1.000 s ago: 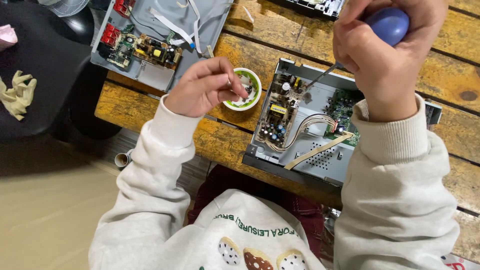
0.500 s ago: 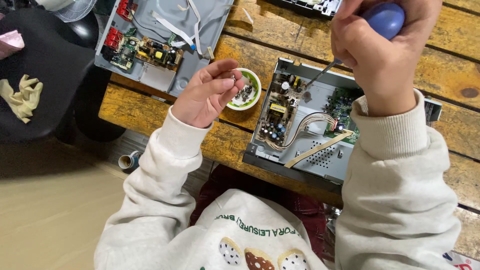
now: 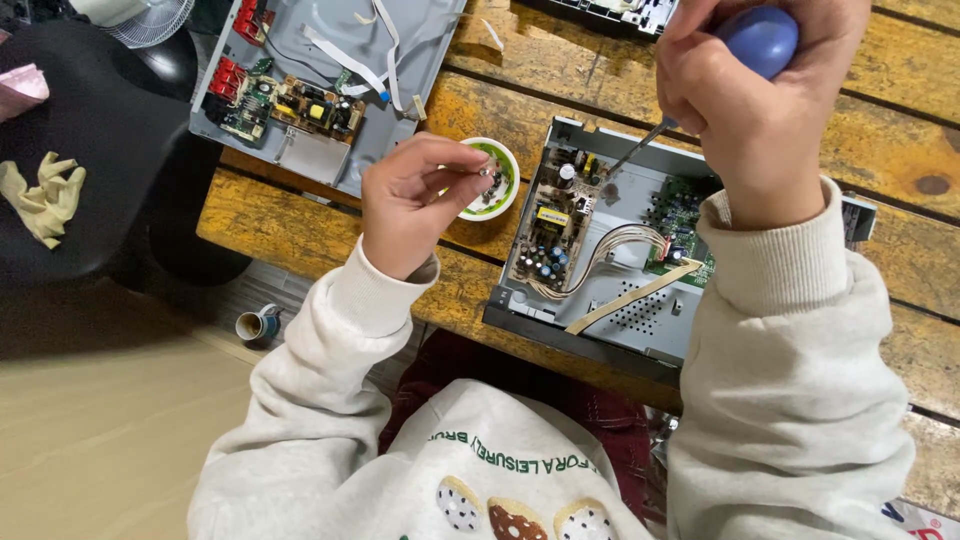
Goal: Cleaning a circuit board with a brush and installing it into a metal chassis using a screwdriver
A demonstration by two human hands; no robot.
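Your right hand (image 3: 755,110) is clenched on the blue-handled screwdriver (image 3: 742,55), tip down in the opened chassis (image 3: 620,250). Your left hand (image 3: 415,200) pinches 1 small part over the white dish (image 3: 505,160), which keeps loose pieces together.

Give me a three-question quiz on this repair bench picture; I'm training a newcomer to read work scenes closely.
1. True or false: the right hand grips a screwdriver with a blue handle, its tip down in the opened metal chassis.
2. What do the left hand fingers hover over?
A. the small white and green dish
B. the yellow gloves
C. the cup on the floor
3. Fill in: a second opened unit with red parts lies to the ___ of the dish in the picture.

Key: 1 true; 2 A; 3 left.
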